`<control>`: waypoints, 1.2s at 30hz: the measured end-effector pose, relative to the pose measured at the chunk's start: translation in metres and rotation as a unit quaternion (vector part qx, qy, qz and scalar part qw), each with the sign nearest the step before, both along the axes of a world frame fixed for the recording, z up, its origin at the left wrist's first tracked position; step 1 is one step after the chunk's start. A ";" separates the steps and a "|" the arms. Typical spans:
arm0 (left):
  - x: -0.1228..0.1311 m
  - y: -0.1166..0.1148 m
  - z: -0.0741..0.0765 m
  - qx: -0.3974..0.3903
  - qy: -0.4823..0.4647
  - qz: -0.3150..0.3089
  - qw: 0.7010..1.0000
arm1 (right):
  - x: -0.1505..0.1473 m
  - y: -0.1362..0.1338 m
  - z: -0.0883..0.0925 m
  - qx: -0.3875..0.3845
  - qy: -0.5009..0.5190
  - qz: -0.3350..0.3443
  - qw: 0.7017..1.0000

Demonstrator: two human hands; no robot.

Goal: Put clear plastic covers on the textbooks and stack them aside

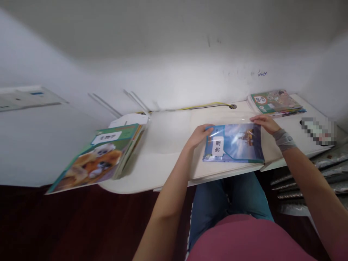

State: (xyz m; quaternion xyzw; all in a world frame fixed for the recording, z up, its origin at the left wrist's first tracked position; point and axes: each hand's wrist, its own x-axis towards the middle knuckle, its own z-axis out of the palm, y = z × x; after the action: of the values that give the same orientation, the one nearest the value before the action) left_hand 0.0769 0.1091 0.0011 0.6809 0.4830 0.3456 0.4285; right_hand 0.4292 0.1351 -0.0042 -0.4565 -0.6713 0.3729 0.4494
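Observation:
A blue book (233,143) with a shiny clear cover lies near the front edge of the white desk, its title turned sideways. My left hand (199,135) is at its upper left corner, fingertips on the cover. At the upper right corner is my right hand (266,122), with a grey band round the wrist; its fingers reach along the clear film at the top edge, spread a little. Whether either hand pinches the film is hard to make out.
A stack of books with a green biology book (100,156) on top stands at the left. Another stack (276,101) sits at the back right, near a blurred-out object (318,131). A yellow cable (203,106) runs along the wall into a desk hole.

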 end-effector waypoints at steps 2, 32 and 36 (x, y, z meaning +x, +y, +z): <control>0.006 0.000 -0.006 -0.033 -0.049 -0.007 0.998 | 0.003 0.003 0.025 0.004 -0.015 0.048 0.999; 0.010 -0.008 -0.022 -0.113 -0.261 -0.020 0.959 | -0.178 0.009 0.115 0.137 -0.497 0.289 0.807; 0.009 -0.009 -0.020 -0.115 -0.249 -0.029 0.961 | -0.182 0.005 0.121 0.125 -0.583 0.253 0.762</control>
State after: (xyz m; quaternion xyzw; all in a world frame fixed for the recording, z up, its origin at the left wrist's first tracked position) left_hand 0.0857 0.1002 -0.0192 0.5330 0.3776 0.4339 0.6205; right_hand 0.2475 0.1402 0.1167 -0.3388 -0.9357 0.0474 -0.0866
